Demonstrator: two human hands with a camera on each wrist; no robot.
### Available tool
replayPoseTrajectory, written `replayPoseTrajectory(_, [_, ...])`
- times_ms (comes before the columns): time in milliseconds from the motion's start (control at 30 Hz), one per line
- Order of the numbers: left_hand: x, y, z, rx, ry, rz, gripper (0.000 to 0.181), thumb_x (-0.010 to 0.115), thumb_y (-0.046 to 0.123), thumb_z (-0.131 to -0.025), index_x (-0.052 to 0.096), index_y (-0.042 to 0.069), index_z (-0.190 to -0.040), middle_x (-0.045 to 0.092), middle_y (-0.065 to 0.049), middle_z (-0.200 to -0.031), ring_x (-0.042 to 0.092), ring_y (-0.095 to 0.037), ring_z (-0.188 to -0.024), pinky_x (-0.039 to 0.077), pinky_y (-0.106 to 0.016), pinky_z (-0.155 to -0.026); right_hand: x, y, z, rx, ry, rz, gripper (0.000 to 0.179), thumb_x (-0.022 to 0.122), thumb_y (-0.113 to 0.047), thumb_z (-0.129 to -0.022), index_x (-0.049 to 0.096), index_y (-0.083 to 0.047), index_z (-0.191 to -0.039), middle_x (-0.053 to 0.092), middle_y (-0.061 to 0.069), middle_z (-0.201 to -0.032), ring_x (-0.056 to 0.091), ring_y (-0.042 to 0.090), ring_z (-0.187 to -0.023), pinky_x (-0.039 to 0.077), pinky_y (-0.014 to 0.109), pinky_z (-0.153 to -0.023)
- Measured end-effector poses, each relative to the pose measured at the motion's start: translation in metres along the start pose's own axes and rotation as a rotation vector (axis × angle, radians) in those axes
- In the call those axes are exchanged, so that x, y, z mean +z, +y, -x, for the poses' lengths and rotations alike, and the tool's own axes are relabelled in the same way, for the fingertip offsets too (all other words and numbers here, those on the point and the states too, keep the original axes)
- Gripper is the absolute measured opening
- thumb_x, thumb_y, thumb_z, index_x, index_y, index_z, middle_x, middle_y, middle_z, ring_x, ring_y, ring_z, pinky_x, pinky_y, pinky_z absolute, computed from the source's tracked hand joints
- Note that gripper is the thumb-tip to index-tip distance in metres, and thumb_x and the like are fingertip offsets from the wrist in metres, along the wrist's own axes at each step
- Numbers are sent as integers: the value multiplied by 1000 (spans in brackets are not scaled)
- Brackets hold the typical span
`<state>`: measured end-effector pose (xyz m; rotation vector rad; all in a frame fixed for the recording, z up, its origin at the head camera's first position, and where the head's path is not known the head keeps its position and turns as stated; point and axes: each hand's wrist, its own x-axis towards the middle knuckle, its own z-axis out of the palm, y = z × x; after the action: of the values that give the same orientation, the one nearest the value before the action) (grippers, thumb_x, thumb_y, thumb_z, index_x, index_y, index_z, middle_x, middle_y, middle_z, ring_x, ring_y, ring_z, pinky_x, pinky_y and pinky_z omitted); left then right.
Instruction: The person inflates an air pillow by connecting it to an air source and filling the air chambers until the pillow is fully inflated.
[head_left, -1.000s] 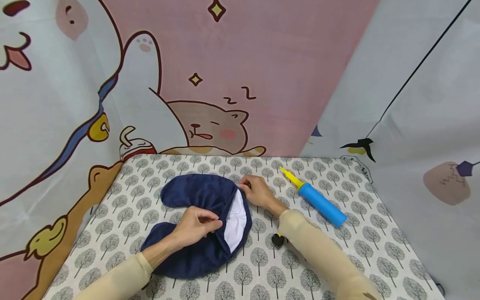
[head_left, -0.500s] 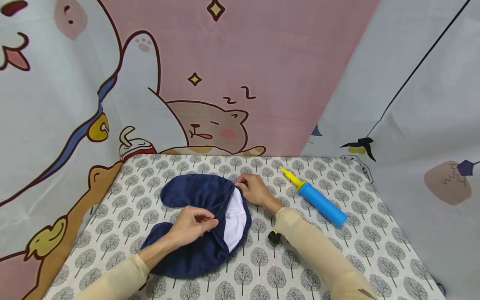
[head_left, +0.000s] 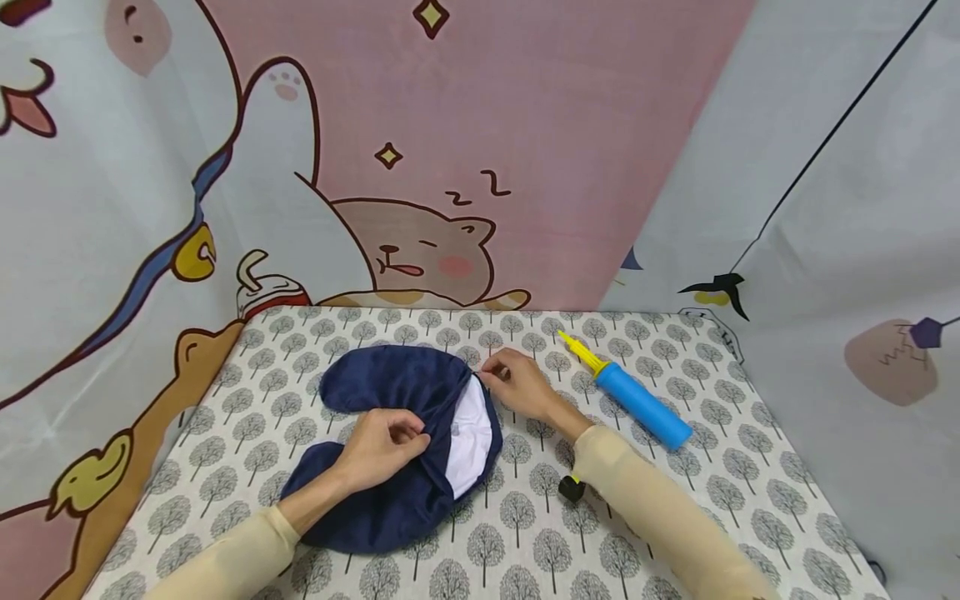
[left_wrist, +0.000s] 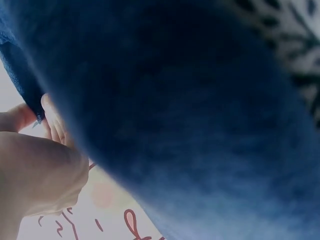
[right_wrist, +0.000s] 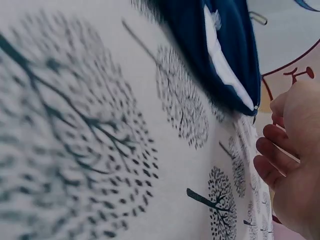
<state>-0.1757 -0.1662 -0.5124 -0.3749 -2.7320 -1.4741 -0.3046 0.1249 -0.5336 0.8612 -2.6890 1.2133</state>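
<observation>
A navy U-shaped neck pillow cover (head_left: 397,379) lies on the table, its curved end toward the right. Along that end an opening shows white lining (head_left: 470,437). My left hand (head_left: 378,450) lies over the middle of the cover; in the left wrist view its thumb and a finger pinch a fold of navy cloth (left_wrist: 27,92). At the opening's far corner is my right hand (head_left: 521,385), fingers bent. A small zipper slider (right_wrist: 256,107) shows beside its fingertips in the right wrist view; whether they hold the pull tab is too small to tell.
A blue hand pump (head_left: 643,406) with a yellow nozzle (head_left: 581,353) lies right of the cover, near the right forearm. A tree-print cloth (head_left: 517,533) covers the table. Cartoon-printed curtains (head_left: 525,167) rise behind and at both sides. A small black round piece (head_left: 572,488) sits under the right sleeve.
My right hand shifted slightly left, then back right, at the corner of the opening. The white lining reaches a little further left at its top. My left hand moved slightly left.
</observation>
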Motion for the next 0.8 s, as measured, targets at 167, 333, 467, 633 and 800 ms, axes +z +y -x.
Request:
replayPoseTrajectory(167, [-1,-1,0,-1,-6,3,14,88,11,-94,85,12,-108,83,2,-90,74,-2,-77,60,-21,-74,-6,-12,14,-49,-27,-40,13,76,-10,-108,81,-4,-118,81,7,-114,76,19,-101,66,33,-90])
replayPoseTrajectory(333, [-2,-1,0,6,-14,19,27,87,9,-95,81,9,-122,82,1,-93,74,-2,-78,60,-21,-74,-8,-25,25,-95,-71,-70,13,77,-6,-105,80,-1,-116,82,8,-115,77,21,-100,66,36,-91])
replayPoseTrajectory(467, [-1,0,-1,25,-16,22,25,85,6,-94,79,10,-118,81,1,-94,73,-3,-80,59,-21,-74,-7,-31,30,-127,-115,-96,11,78,-6,-104,79,-1,-114,81,7,-111,76,19,-97,66,33,-89])
replayPoseTrajectory(633, [2,-3,-2,34,-8,32,24,85,3,-92,75,12,-113,79,1,-96,71,-4,-83,56,-21,-73,-3,-35,34,-178,-179,-98,11,79,-9,-104,79,-3,-114,78,3,-106,72,10,-93,64,30,-84])
replayPoseTrajectory(800, [3,-6,-4,68,-4,25,25,84,2,-92,77,13,-113,80,2,-95,72,-4,-84,57,-22,-73,1,-40,33,-192,-227,-67,13,79,-11,-103,80,-4,-115,78,2,-106,70,5,-92,66,35,-84])
